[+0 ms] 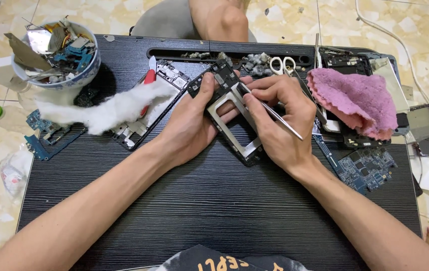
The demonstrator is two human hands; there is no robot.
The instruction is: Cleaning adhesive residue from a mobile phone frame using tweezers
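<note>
table [214,211]: black, wood-grain, nearest the camera
frame [229,108]: phone frame, tilted, mid-table
left hand [189,125]: clamped on frame's left edge
right hand [279,118]: pinched shut on tweezers
tweezers [274,114]: tip touching frame
cloth [355,100]: pink, right of the hands

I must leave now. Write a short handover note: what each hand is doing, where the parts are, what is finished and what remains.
Left hand: holds the black phone frame tilted above the dark table.
Right hand: grips metal tweezers, tip at the frame's upper part.
Nearby: second opened phone under a cotton wad; circuit board right; pink cloth; bowl of removed parts.
Done: frame stripped of board.
Left: what the tweezers work at is too small to tell.
</note>
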